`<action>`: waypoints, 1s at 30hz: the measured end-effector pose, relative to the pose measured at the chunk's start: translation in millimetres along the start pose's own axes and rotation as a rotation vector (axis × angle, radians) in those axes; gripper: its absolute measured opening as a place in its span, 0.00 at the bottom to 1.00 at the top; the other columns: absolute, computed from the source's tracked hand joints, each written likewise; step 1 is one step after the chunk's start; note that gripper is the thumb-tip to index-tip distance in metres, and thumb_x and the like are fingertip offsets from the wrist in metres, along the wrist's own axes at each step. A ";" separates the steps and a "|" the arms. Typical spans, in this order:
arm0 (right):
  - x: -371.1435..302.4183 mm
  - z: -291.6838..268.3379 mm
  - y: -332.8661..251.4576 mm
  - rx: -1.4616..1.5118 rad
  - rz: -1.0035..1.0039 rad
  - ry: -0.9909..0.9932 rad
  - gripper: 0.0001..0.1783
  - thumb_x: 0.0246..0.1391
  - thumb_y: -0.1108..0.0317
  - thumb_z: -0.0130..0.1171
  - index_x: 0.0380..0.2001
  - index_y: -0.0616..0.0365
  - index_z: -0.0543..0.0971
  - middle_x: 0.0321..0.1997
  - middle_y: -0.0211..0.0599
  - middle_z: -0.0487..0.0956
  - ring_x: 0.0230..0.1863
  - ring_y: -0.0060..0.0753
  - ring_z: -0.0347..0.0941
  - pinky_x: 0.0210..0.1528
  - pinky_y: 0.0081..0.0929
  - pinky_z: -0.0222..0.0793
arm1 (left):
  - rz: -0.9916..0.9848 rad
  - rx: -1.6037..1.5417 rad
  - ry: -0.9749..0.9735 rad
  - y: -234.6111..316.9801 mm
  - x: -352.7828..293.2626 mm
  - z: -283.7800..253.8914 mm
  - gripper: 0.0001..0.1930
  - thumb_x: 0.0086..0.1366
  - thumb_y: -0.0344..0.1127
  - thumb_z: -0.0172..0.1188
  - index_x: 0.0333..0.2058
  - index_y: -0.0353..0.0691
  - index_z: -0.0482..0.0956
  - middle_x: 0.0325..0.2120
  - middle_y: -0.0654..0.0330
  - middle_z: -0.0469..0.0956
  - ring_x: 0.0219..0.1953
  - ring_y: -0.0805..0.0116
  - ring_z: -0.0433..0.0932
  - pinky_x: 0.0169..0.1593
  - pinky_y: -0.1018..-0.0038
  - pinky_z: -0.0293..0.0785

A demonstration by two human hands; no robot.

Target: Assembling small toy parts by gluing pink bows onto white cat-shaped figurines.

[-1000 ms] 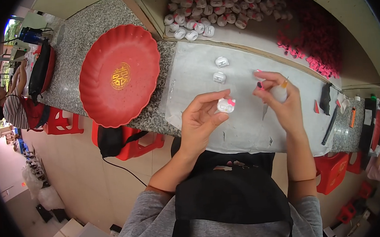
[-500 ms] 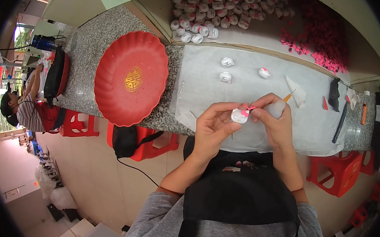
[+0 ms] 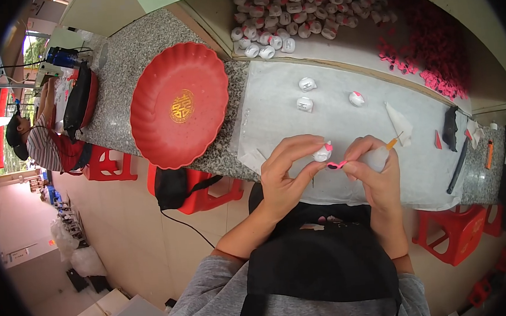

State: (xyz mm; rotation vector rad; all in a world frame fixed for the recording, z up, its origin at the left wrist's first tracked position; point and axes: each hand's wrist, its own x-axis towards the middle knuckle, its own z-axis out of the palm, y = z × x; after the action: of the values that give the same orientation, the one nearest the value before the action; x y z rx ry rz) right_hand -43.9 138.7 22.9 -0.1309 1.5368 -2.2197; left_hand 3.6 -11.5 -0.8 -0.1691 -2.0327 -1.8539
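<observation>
My left hand [image 3: 283, 176] pinches a small rounded white piece with a pink patch [image 3: 322, 154] between thumb and fingers. Right beside it, the thumb and finger of my right hand [image 3: 376, 176] grip a small pink piece with a dark spot [image 3: 335, 165]. Tucked in that same hand is a translucent squeeze bottle [image 3: 377, 159], its orange needle tip pointing up and right. Whether the pink piece touches the white one I cannot tell. Beyond my hands, white pieces [image 3: 307, 84] like the held one lie on a white sheet [image 3: 274, 118].
Heaps of white pieces [image 3: 295, 8] and pink bits [image 3: 442, 56] fill the shelf behind. A scalloped red tray [image 3: 148, 89] stands left on the granite counter. Dark strips and a black tool [image 3: 456, 170] lie at right. Red stools [image 3: 455, 232] stand below; another person [image 3: 40, 137] sits far left.
My left hand has turned the white piece upward. The pink piece, earlier up by the white piece's top right, is now at its lower right. The whole view has shifted slightly.
</observation>
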 end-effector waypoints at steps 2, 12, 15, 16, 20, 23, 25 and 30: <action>0.5 4.8 0.4 -0.038 0.037 -0.038 0.05 0.34 0.77 0.58 0.18 0.61 0.71 0.18 0.26 0.70 0.21 0.13 0.61 0.23 0.11 0.55 | -0.002 0.036 -0.012 2.7 0.9 0.3 0.15 0.43 0.18 0.55 0.34 0.31 0.69 0.36 0.49 0.68 0.40 0.61 0.69 0.42 0.73 0.66; 4.4 6.7 7.5 -0.076 -0.036 0.002 0.06 0.34 0.77 0.56 0.17 0.62 0.68 0.20 0.32 0.66 0.18 0.18 0.59 0.19 0.14 0.53 | 0.008 -0.036 -0.069 3.5 2.2 -0.3 0.15 0.43 0.18 0.56 0.34 0.32 0.69 0.38 0.48 0.68 0.40 0.62 0.69 0.42 0.73 0.66; 2.7 8.5 7.6 -0.082 -0.017 -0.017 0.07 0.33 0.78 0.56 0.19 0.61 0.68 0.20 0.31 0.67 0.18 0.18 0.59 0.21 0.13 0.54 | -0.112 -0.283 -0.008 6.7 1.0 2.9 0.14 0.46 0.20 0.55 0.35 0.31 0.68 0.38 0.47 0.67 0.40 0.62 0.69 0.42 0.73 0.66; 2.5 9.5 9.1 -0.117 -0.085 -0.005 0.09 0.33 0.78 0.57 0.20 0.61 0.68 0.20 0.31 0.67 0.19 0.17 0.59 0.22 0.13 0.54 | -0.113 -0.283 -0.008 7.6 1.0 2.6 0.14 0.46 0.20 0.55 0.35 0.31 0.68 0.38 0.47 0.67 0.40 0.62 0.69 0.42 0.73 0.66; 2.4 12.3 5.6 -0.024 -0.176 -0.091 0.13 0.32 0.79 0.60 0.26 0.62 0.70 0.23 0.29 0.69 0.24 0.15 0.62 0.26 0.13 0.58 | -0.228 -0.442 -0.031 11.2 0.8 0.8 0.12 0.48 0.22 0.53 0.34 0.33 0.67 0.37 0.46 0.67 0.40 0.62 0.69 0.43 0.72 0.65; 1.6 11.5 1.8 -0.114 -0.114 -0.139 0.16 0.31 0.79 0.60 0.30 0.63 0.71 0.25 0.30 0.70 0.25 0.15 0.63 0.26 0.14 0.59 | -0.204 -0.502 -0.079 6.5 1.4 -4.0 0.13 0.47 0.21 0.54 0.34 0.33 0.69 0.36 0.50 0.69 0.42 0.61 0.67 0.49 0.68 0.58; 0.2 12.6 0.6 -0.152 -0.113 -0.149 0.17 0.31 0.79 0.60 0.31 0.62 0.72 0.25 0.29 0.70 0.25 0.16 0.63 0.27 0.13 0.59 | -0.150 -0.499 -0.126 5.6 1.3 -3.5 0.13 0.46 0.20 0.54 0.34 0.33 0.70 0.36 0.54 0.70 0.44 0.62 0.66 0.53 0.65 0.53; -0.4 6.1 6.1 -0.156 -0.141 -0.192 0.14 0.31 0.79 0.60 0.29 0.62 0.74 0.24 0.28 0.71 0.24 0.16 0.64 0.27 0.13 0.60 | -0.172 -0.459 -0.135 4.5 0.0 -1.6 0.10 0.44 0.24 0.57 0.29 0.35 0.71 0.33 0.50 0.71 0.43 0.57 0.67 0.53 0.58 0.50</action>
State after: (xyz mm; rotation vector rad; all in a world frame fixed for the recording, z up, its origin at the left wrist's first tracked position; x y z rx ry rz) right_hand -39.8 131.8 19.8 -0.4984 1.6352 -2.1176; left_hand 5.4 -12.5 3.5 -0.2540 -1.7128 -2.4580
